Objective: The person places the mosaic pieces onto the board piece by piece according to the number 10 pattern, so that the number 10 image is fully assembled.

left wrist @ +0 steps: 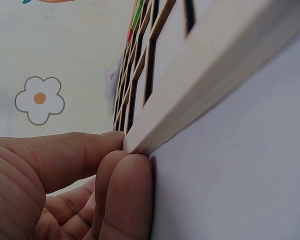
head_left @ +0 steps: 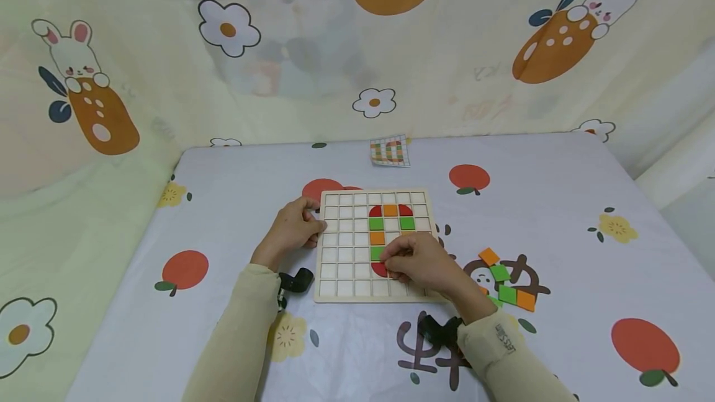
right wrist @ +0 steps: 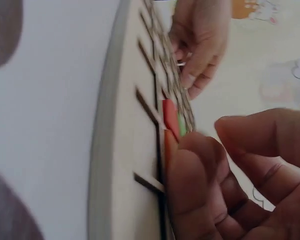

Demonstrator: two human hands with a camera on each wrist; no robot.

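A wooden grid board [head_left: 346, 290] lies flat on the table, with colored tiles in some cells. My left hand [head_left: 292, 228] pinches the board's left edge between thumb and fingers. Over the board's lower right part is my right hand [head_left: 421, 265]. Its fingertips touch an orange tile [right wrist: 170, 148] in a cell beside a red rounded tile [head_left: 379, 269]; the thumb and finger stand apart. Above the red tile come a green tile [head_left: 377, 254], an orange tile [head_left: 377, 238] and another green tile [head_left: 377, 223]. My right hand hides some cells.
Several loose orange and green tiles [head_left: 508, 294] lie right of the board, partly behind my right forearm. A small patterned grid card [head_left: 390, 151] stands at the table's back edge. The tablecloth [head_left: 234, 191] has printed fruit and flowers; a printed curtain [head_left: 313, 73] hangs behind.
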